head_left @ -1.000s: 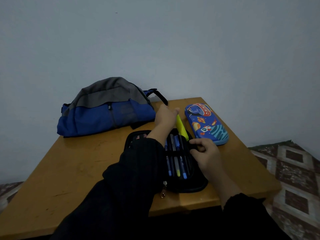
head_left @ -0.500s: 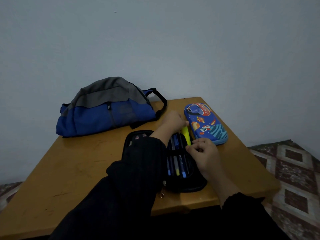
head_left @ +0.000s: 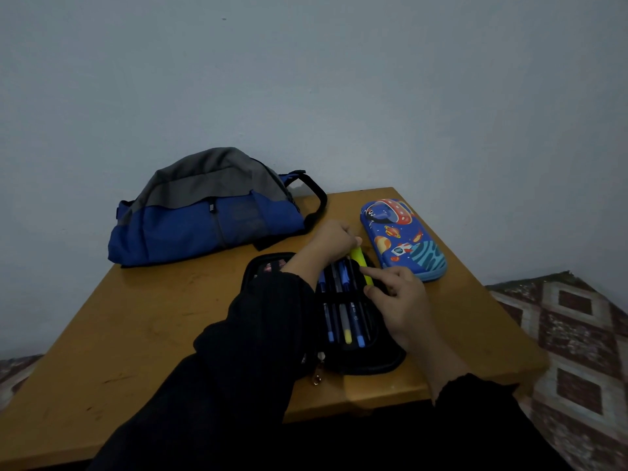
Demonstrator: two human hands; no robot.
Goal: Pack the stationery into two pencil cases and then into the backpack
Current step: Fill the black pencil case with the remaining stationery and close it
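Backpack is blue with a grey top, and the open pencil case is plain black. The closed case is bright blue with orange planets and a rocket, highlighter neon yellow, surface orangey-brown.

Both arms reach forward, sleeves dark.
Left hand fingers curled, pinching; right hand index finger extended, pressing down.

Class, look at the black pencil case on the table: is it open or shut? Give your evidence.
Open. The black pencil case lies spread flat, with pens showing in its elastic loops.
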